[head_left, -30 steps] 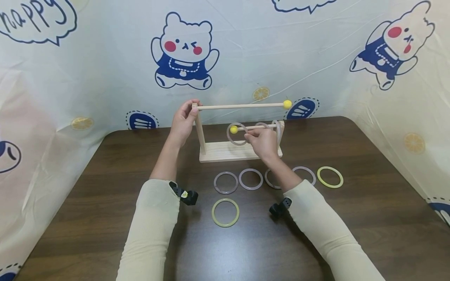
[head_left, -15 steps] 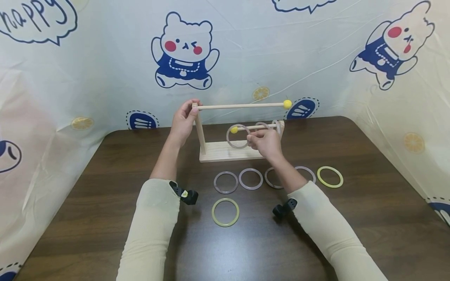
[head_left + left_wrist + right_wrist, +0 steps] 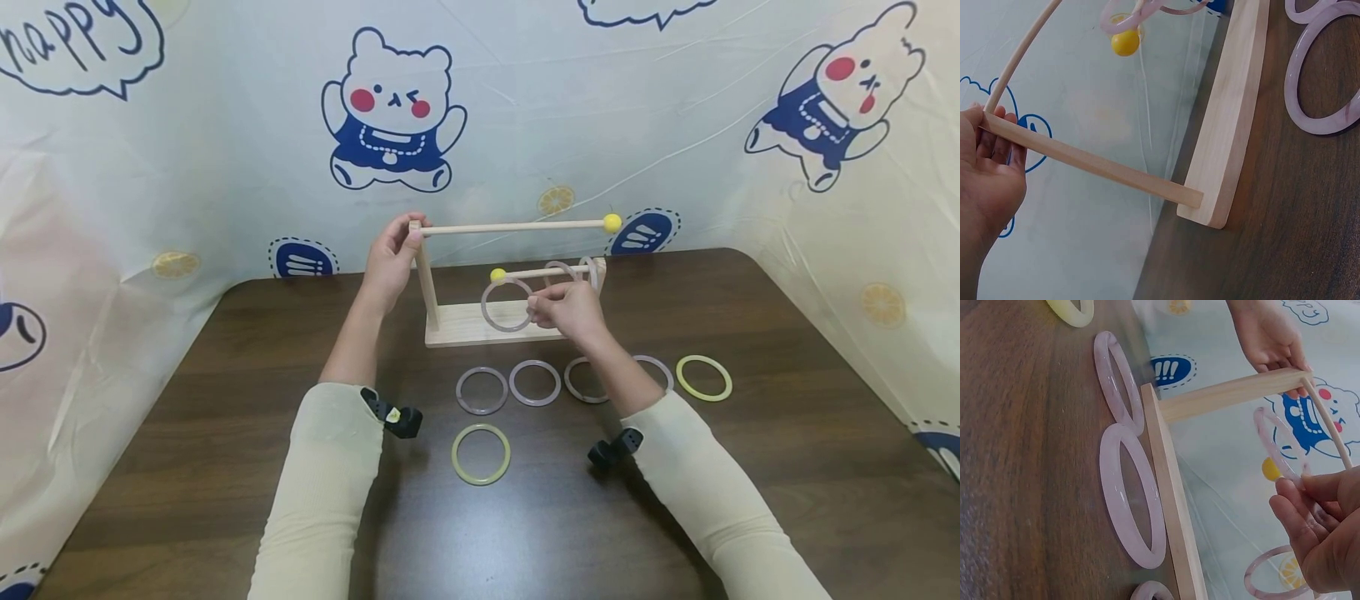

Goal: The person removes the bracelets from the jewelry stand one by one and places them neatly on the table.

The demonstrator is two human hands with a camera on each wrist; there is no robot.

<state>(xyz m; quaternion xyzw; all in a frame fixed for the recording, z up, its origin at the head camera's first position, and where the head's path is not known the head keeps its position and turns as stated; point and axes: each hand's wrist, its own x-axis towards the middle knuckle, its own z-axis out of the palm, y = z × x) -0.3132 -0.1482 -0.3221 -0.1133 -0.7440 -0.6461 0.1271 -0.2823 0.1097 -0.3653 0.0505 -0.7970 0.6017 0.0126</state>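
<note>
My left hand (image 3: 390, 258) grips the top of the left post of a wooden rack (image 3: 453, 329), thumb in front and fingers behind. From that post an upper rod (image 3: 517, 227) runs right to a yellow ball. My right hand (image 3: 573, 312) pinches a pale purple bangle (image 3: 483, 308) by its right side. In the head view this bangle's top edge overlaps the area just below the yellow ball (image 3: 498, 275) on the lower rod's free end. Two more purple bangles hang on the lower rod near the right post, one of them a bangle (image 3: 592, 265) tight against it.
Several purple bangles lie in a row before the rack, including a left one (image 3: 482, 412), partly hidden by my right forearm. A yellow-green bangle (image 3: 704, 398) ends that row; another green bangle (image 3: 481, 482) lies nearer. A patterned sheet (image 3: 510, 125) hangs behind the brown table (image 3: 225, 467).
The bangle in my right hand has moved from around the lower rod's ball to lower and nearer. My right forearm has shifted slightly right. The left hand keeps its grip on the post.
</note>
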